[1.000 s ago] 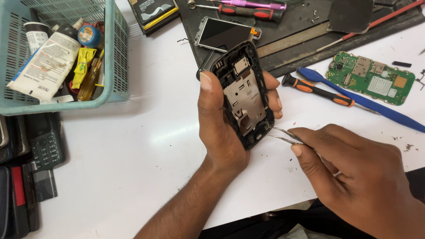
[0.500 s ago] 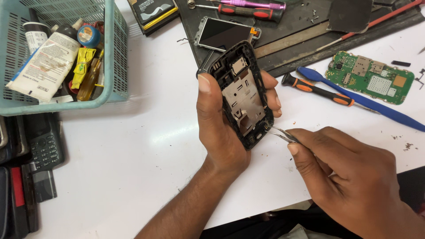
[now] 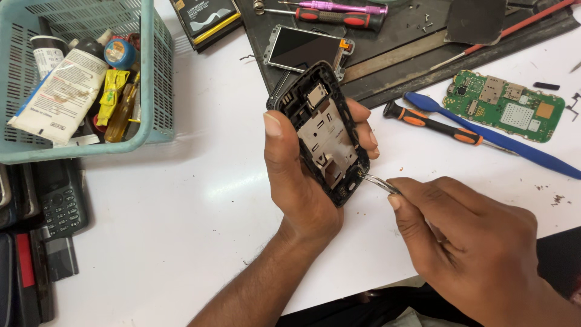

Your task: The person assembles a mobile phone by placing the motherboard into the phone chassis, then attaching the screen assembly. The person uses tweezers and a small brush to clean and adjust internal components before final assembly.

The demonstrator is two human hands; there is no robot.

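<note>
My left hand point(image 3: 299, 181) grips a black phone frame point(image 3: 324, 130) upright over the white table, thumb on its left edge, fingers wrapped behind its right edge. The frame's inside shows a silver metal plate and small slots. My right hand point(image 3: 466, 236) pinches thin metal tweezers point(image 3: 378, 181), whose tips touch the frame's lower right corner.
A green circuit board point(image 3: 505, 106), a blue pry tool point(image 3: 502, 142) and an orange-black screwdriver point(image 3: 433, 121) lie at the right. A small display point(image 3: 305, 48) rests on a dark mat point(image 3: 411, 42) behind. A teal basket point(image 3: 91, 79) of tubes stands at the left, dark phones point(image 3: 57, 200) below it.
My left hand has tilted the frame slightly. The tweezers in my right hand have moved up to the frame's lower right corner.
</note>
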